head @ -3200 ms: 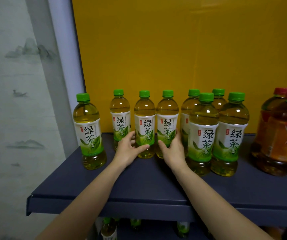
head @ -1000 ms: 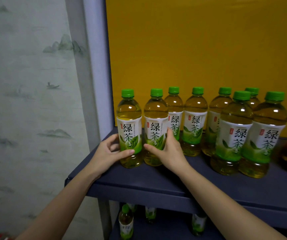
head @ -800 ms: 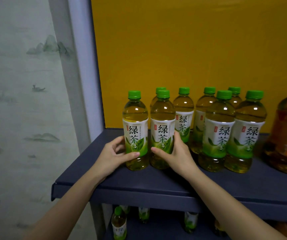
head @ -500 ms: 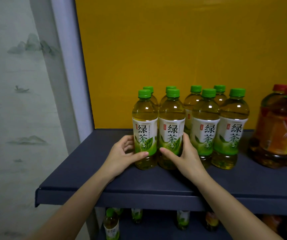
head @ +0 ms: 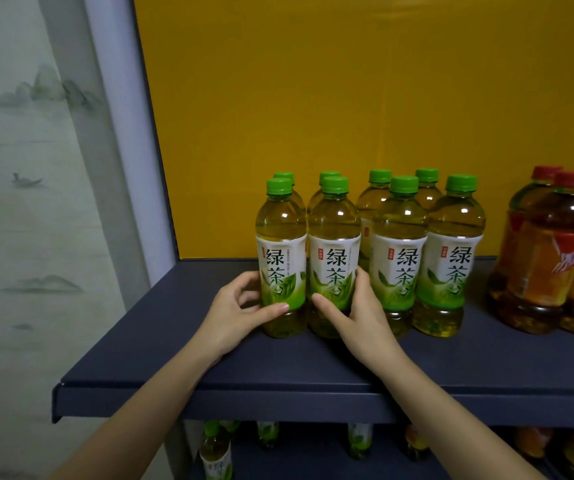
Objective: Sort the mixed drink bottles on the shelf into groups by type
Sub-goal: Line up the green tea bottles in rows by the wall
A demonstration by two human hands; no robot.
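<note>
In the head view, the back row of green tea bottles (head: 380, 202) is mostly hidden behind the front row, the red-capped bottles (head: 548, 258) are cut by the right edge, and the bottles on the lower shelf (head: 214, 452) are too dim to read. The green-capped ones stand upright and close together on the dark shelf (head: 278, 368), holding pale yellow-green liquid. The left hand (head: 233, 317) grips the leftmost front bottle (head: 281, 258), and the right hand (head: 358, 317) grips the second front bottle (head: 334, 261). The labels read 绿茶
</note>
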